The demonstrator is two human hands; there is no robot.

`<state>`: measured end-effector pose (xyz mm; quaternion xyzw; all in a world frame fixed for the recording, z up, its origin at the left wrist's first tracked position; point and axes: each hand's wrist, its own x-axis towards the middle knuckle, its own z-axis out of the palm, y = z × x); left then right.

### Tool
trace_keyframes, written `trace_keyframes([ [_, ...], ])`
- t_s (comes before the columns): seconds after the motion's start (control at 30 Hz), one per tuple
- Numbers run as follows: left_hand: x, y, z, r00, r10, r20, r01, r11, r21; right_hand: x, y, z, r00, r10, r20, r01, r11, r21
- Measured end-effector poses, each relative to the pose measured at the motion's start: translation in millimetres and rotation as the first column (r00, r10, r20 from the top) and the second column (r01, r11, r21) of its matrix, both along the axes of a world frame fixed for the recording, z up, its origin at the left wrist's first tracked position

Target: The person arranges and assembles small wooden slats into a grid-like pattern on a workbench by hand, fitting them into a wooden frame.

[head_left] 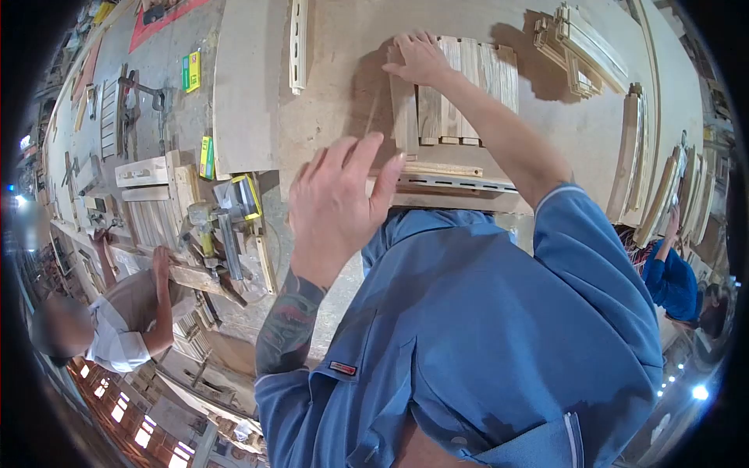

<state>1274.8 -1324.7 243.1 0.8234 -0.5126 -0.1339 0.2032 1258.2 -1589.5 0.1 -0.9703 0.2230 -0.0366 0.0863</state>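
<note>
My right hand [421,59] reaches across the bench and grips the far end of a wooden strip [404,117], its fingers bent over the top. Right beside that strip lies a row of narrow wooden slats [468,93], set edge to edge like a small panel. My left hand [335,191] is raised nearer to me, fingers and thumb apart, with nothing visible in it. Close to my body, a slotted wooden rail [456,184] lies along the bench edge, with a plain strip [437,168] just beyond it.
Another slotted rail [298,47] lies at the far left of the board. Stacked wooden frames [581,51] sit at the far right, near long strips [628,152]. To the left are a clamp [144,90], small boxes [191,72] and a co-worker [125,320]; another person [671,277] works at right.
</note>
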Motion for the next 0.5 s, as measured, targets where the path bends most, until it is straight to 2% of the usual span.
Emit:
trace_keyframes([
  [0.03,-0.4,-1.0,0.0,1.0,0.013,0.007,-0.013,1.0,-0.026,-7.4,5.7,22.1,1.0,0.005,0.0,-0.005,1.0,-0.006],
  [0.07,-0.4,-0.7,-0.9,1.0,0.025,0.014,-0.025,0.998,-0.051,-16.2,11.9,60.9,0.986,-0.11,0.124,0.047,0.903,0.427],
  [0.1,-0.8,1.6,-4.3,1.0,0.027,0.015,-0.026,0.998,-0.053,-29.0,24.0,86.2,0.947,-0.266,0.181,0.026,0.625,0.78],
  [0.13,-0.4,3.8,-9.0,0.999,0.033,0.019,-0.031,0.994,-0.103,-46.2,40.4,87.5,0.946,-0.265,0.184,0.025,0.629,0.777],
  [0.2,-0.5,5.4,-11.0,0.998,0.057,0.038,-0.05,0.985,-0.165,-80.1,67.9,82.6,0.961,-0.212,0.178,-0.114,0.283,0.952],
  [0.23,-0.9,6.0,-10.9,0.997,0.059,0.039,-0.051,0.983,-0.178,-96.0,83.0,88.2,0.961,-0.208,0.182,-0.116,0.295,0.949],
  [0.3,-0.6,7.6,-12.4,0.997,0.06,0.049,-0.05,0.982,-0.18,-123.8,109.7,95.9,0.984,-0.166,0.066,0.029,0.517,0.856],
  [0.33,0.6,6.5,-13.8,0.997,0.067,0.047,-0.057,0.981,-0.188,-130.5,110.5,96.3,0.985,-0.159,0.066,0.027,0.524,0.851],
  [0.4,1.4,8.3,-16.5,0.996,0.053,0.074,-0.039,0.984,-0.177,-144.2,122.0,98.0,0.91,-0.331,0.25,-0.085,0.442,0.893],
  [0.43,2.0,8.7,-16.4,0.996,0.046,0.071,-0.033,0.984,-0.176,-147.0,131.6,100.0,0.908,-0.338,0.248,-0.079,0.442,0.894],
  [0.5,2.0,6.8,-15.4,0.996,0.049,0.07,-0.039,0.989,-0.143,-146.5,148.7,106.3,0.88,-0.371,0.297,-0.198,0.282,0.939],
])
